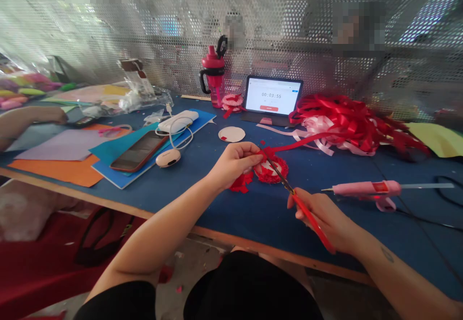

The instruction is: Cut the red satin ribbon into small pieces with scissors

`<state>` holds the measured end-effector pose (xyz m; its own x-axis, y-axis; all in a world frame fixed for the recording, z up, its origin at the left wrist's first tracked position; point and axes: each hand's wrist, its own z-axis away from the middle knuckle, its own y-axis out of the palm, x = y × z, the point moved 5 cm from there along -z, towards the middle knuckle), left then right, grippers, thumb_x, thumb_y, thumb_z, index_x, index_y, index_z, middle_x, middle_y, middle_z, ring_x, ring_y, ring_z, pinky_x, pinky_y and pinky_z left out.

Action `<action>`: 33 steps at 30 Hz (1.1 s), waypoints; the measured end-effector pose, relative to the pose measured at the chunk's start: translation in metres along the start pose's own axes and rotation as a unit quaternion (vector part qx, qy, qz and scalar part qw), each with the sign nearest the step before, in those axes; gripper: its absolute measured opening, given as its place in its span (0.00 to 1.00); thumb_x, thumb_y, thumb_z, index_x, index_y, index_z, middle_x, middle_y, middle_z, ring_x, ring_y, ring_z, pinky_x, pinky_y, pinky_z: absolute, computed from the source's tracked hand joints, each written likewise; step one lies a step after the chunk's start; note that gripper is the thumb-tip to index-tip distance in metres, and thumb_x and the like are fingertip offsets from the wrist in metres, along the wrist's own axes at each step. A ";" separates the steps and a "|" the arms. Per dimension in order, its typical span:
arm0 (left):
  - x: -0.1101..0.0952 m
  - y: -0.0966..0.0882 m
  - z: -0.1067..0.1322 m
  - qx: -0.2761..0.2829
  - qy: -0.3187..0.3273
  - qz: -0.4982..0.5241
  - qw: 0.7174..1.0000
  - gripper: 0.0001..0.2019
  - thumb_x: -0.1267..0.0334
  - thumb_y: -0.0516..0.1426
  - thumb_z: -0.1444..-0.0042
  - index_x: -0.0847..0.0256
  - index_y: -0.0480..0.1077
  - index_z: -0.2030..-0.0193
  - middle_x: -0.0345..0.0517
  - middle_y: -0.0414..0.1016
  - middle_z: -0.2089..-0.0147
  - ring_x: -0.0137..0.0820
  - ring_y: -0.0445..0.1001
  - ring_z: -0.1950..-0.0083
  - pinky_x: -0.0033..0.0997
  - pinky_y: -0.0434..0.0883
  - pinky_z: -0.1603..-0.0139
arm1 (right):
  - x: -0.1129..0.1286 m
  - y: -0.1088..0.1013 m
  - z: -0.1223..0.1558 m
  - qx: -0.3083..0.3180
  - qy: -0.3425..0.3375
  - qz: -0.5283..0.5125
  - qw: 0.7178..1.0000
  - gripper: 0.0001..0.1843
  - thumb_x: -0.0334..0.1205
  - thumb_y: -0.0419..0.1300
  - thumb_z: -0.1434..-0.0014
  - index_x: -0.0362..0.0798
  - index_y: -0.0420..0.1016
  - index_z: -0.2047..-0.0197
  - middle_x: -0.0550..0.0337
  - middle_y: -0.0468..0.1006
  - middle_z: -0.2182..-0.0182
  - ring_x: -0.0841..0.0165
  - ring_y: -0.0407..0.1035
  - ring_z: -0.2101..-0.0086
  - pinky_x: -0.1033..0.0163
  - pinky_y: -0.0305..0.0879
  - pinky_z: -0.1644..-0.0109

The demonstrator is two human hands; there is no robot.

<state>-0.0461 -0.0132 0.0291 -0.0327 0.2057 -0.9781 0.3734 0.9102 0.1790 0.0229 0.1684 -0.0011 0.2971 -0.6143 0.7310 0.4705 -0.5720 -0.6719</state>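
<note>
My left hand (237, 163) pinches a red ribbon (300, 142), which runs off to the right into a heap of red and pink ribbons (336, 124). Red-handled scissors (311, 218) are gripped in my right hand (321, 214). Their blades reach up to the ribbon near my left fingertips; I cannot tell whether they touch it. Beneath the blades lies a round piece (284, 173) with a ruffled red border and a pale middle. Small cut red ribbon pieces (241, 183) lie just under my left hand. A pale disc (231, 134) with a red scrap on it rests beyond.
On the right lies a pink glue gun (365, 188) with its cord. A tablet (273, 98) showing a timer and a pink bottle (213, 76) stand at the back. Leftward are a phone (139, 151), a white power strip-like block (179, 121), coloured sheets (58, 147) and another person's arm (32, 117).
</note>
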 end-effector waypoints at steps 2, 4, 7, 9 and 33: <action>0.000 0.000 0.000 -0.003 0.000 0.002 1.000 0.07 0.66 0.61 0.53 0.67 0.67 0.73 0.42 0.72 0.81 0.14 0.55 0.84 0.17 0.48 0.83 | -0.002 0.001 0.001 -0.004 -0.008 0.001 1.000 0.08 0.41 0.46 0.36 0.49 0.60 0.65 0.71 0.55 0.84 0.74 0.52 0.82 0.70 0.46 0.78; 0.001 -0.001 0.000 -0.007 -0.001 0.000 1.000 0.08 0.65 0.61 0.53 0.67 0.67 0.73 0.42 0.72 0.81 0.15 0.55 0.84 0.18 0.48 0.83 | -0.004 0.001 0.001 -0.005 -0.007 0.005 1.000 0.08 0.41 0.46 0.36 0.49 0.60 0.66 0.70 0.55 0.84 0.74 0.52 0.82 0.70 0.46 0.78; 0.002 -0.001 0.000 -0.011 -0.002 -0.006 1.000 0.08 0.65 0.62 0.53 0.67 0.67 0.72 0.42 0.72 0.81 0.15 0.54 0.84 0.18 0.48 0.83 | -0.006 0.002 0.000 -0.011 -0.002 0.013 1.000 0.08 0.40 0.45 0.37 0.49 0.59 0.67 0.69 0.56 0.84 0.73 0.53 0.82 0.69 0.47 0.78; 0.003 -0.002 -0.001 -0.012 -0.001 -0.008 1.000 0.08 0.65 0.61 0.53 0.67 0.67 0.72 0.42 0.72 0.81 0.15 0.54 0.84 0.18 0.48 0.82 | -0.006 0.001 -0.001 -0.019 -0.004 0.017 1.000 0.08 0.41 0.45 0.37 0.49 0.59 0.68 0.69 0.58 0.84 0.73 0.55 0.82 0.69 0.48 0.77; 0.002 -0.005 -0.003 -0.022 0.048 -0.054 0.997 0.07 0.62 0.59 0.46 0.63 0.67 0.66 0.38 0.71 0.76 0.18 0.62 0.80 0.18 0.58 0.79 | -0.017 -0.004 0.002 -0.074 -0.050 -0.074 0.993 0.27 0.65 0.47 0.40 0.48 0.63 0.57 0.68 0.59 0.82 0.74 0.53 0.82 0.68 0.48 0.79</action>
<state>-0.0505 -0.0162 0.0270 -0.1600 0.1369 -0.9776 0.3222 0.9434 0.0794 0.0174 0.1826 -0.0108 0.3183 -0.4643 0.8265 0.3906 -0.7302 -0.5606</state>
